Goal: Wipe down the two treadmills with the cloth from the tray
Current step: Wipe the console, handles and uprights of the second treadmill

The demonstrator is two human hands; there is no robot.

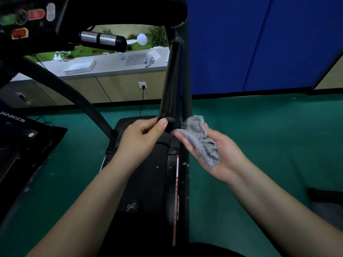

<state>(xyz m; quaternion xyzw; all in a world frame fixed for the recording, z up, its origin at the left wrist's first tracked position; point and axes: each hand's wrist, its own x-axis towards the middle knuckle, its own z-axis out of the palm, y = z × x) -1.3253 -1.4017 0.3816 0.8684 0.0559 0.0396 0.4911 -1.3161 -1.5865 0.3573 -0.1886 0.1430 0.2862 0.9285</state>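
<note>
Left hand (141,138) clamped round lower end of black treadmill handrail (170,97), thumb on end cap. Right hand (229,154) palm up, fingers straight, grey cloth (202,143) lying across them, cloth top touching handrail end. White tray (79,66) on desk (111,66) behind.

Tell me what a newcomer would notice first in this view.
Dead centre, the left hand grips the end of the treadmill's black handrail, while the right hand just beside it carries a frayed grey cloth across its palm. Behind them, a bright blue wall fills the upper right above the green floor.
</note>
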